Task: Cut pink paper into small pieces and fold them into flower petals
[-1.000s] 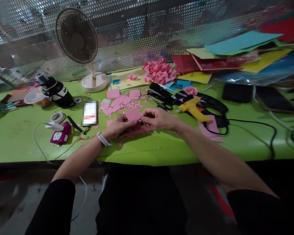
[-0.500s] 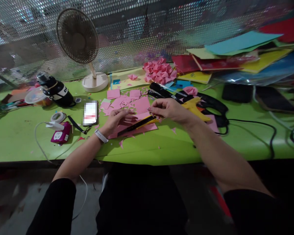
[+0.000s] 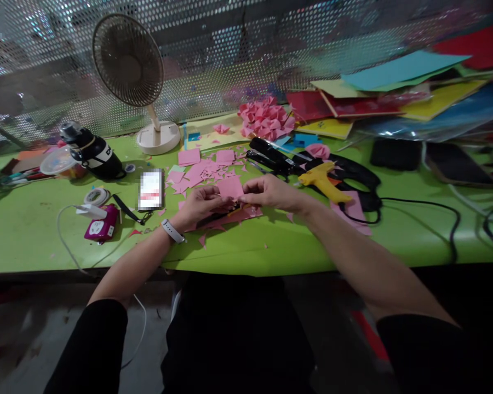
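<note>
Between my two hands a square of pink paper [image 3: 230, 187] is held up, slightly above the table. My left hand [image 3: 203, 202] pinches its left edge, fingers closed. My right hand [image 3: 271, 192] pinches the lower right corner. Below the hands, a dark long tool [image 3: 213, 219], partly hidden, lies on pink paper sheets [image 3: 246, 214]. Cut pink squares [image 3: 189, 157] and many small scraps [image 3: 213, 171] spread just beyond the hands. A yellow glue gun [image 3: 322, 180] rests to the right of my right hand.
A pile of folded pink paper pieces [image 3: 267, 119] sits at the back. A fan [image 3: 158, 135], a black bottle [image 3: 96, 156] and a phone [image 3: 151, 189] stand or lie to the left. Coloured sheets [image 3: 402, 74] are stacked at back right. A black cable [image 3: 423, 204] runs along the right side.
A pink paper square has been lifted from the table and is now between both hands. My right hand has moved left and slightly down, uncovering the glue gun.
</note>
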A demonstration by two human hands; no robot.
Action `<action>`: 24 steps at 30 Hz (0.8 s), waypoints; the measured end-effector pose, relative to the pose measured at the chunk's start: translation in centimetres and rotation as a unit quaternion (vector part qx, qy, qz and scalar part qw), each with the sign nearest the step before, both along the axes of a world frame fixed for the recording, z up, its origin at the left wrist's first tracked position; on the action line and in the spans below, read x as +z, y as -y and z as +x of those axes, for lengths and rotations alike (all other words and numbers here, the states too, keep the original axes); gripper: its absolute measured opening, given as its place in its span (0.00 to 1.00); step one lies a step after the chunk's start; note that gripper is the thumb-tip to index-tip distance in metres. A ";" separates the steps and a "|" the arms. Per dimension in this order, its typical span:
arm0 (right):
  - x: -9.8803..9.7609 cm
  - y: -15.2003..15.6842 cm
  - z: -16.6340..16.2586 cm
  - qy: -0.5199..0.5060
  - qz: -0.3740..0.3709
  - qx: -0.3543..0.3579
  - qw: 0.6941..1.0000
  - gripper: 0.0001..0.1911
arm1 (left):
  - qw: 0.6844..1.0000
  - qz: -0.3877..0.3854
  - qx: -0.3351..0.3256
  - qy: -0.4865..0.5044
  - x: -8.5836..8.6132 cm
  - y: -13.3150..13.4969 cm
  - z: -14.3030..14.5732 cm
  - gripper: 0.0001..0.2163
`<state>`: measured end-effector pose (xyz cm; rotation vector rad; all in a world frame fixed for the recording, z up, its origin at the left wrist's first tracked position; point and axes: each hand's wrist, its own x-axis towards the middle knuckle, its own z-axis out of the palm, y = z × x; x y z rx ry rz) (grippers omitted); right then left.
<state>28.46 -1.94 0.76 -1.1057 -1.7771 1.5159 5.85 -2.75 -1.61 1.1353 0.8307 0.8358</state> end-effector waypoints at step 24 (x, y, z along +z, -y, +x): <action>-1.2 -1.7 1.1 0.165 0.288 0.064 0.941 0.16 | 0.994 0.026 0.101 0.012 0.6 -1.6 -1.1 0.18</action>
